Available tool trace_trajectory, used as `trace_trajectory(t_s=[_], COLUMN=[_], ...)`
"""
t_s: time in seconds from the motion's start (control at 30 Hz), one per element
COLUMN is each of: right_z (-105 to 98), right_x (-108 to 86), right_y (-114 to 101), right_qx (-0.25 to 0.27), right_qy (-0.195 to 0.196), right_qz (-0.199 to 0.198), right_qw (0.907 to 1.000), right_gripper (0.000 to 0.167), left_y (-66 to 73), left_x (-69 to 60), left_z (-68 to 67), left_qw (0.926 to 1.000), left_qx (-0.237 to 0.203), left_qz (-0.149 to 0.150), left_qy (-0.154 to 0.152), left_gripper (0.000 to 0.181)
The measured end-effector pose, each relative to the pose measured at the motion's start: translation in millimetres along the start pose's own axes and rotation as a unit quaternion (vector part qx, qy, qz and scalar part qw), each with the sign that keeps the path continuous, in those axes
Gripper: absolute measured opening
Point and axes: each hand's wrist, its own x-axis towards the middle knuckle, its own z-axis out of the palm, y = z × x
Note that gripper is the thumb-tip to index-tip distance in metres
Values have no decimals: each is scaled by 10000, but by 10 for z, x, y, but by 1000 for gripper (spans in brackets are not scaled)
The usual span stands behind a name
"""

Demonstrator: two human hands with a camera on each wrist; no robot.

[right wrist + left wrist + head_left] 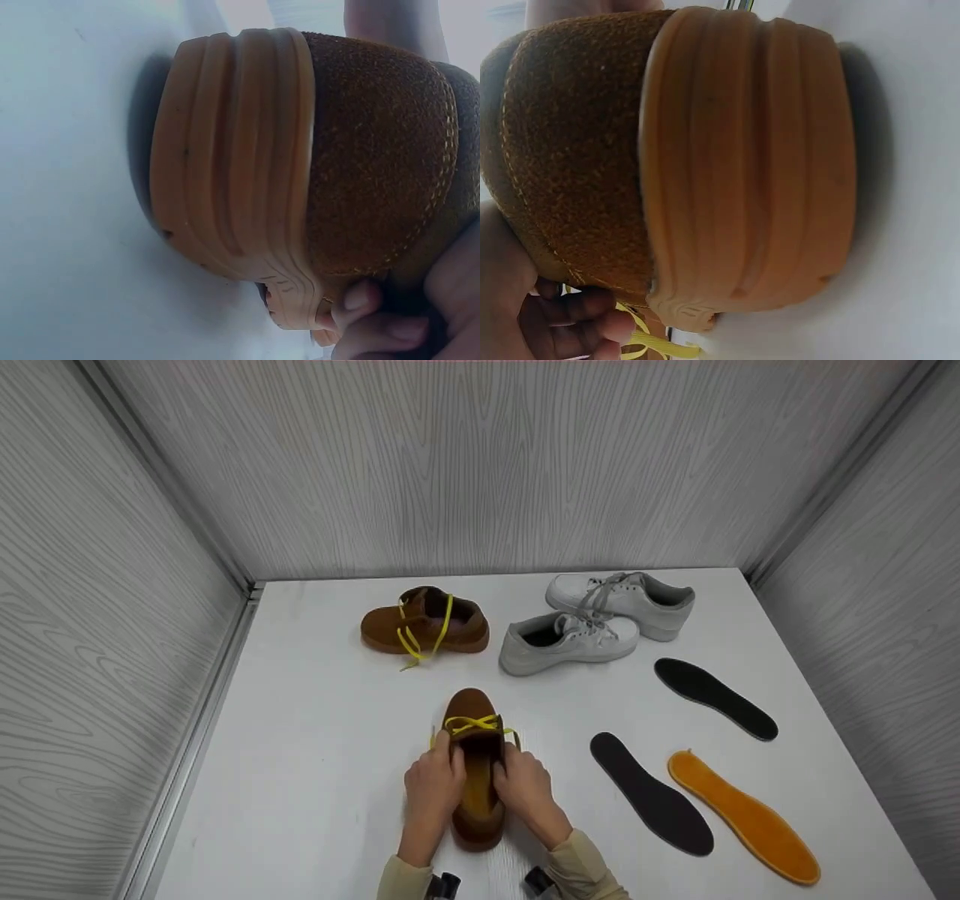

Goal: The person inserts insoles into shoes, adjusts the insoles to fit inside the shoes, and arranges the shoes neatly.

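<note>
Brown suede shoe (pixel 470 704) with yellow laces, upright on the white tabletop (pixel 300 735); left hand (pixel 435 780) and right hand (pixel 525 786) gripping opposite sides of its opening; step, seemingly, settling the golden-brown footbed (pixel 478 784); next move probably calls for even pressing.

Near shoe (pixel 470 705) sits near side of the table (pixel 300 765), toe pointing far, left hand (pixel 435 776) on its left, right hand (pixel 525 784) on its right. Second shoe (pixel 427 634) is beyond it, slightly left, toe left; right of that, near sneaker (pixel 574 645), with far sneaker (pixel 637 604) behind and to its right. Right side: far insole (pixel 716 699), then left insole (pixel 651 795) and right insole (pixel 744 817) side by side, nearer.
</note>
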Motion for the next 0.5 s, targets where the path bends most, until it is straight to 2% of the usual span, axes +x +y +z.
trace_trajectory(t_s=[0.1, 0.33, 0.5], right_z=[17, 15, 5], right_x=[-3, 3, 44], right_y=[11, 20, -27], right_qx=[-12, 444, 684], right_qy=[27, 84, 199], right_qz=[-46, -186, -354], right_qw=[10000, 9988, 9968], right_gripper=[10, 6, 5], left_y=[6, 14, -29], left_x=[-4, 1, 23], left_z=[-9, -14, -50], left_qw=[10000, 9998, 9998], left_qx=[47, 50, 4], left_qz=[-11, 85, 19], left_qy=[-33, 162, 215], left_gripper=[15, 13, 11])
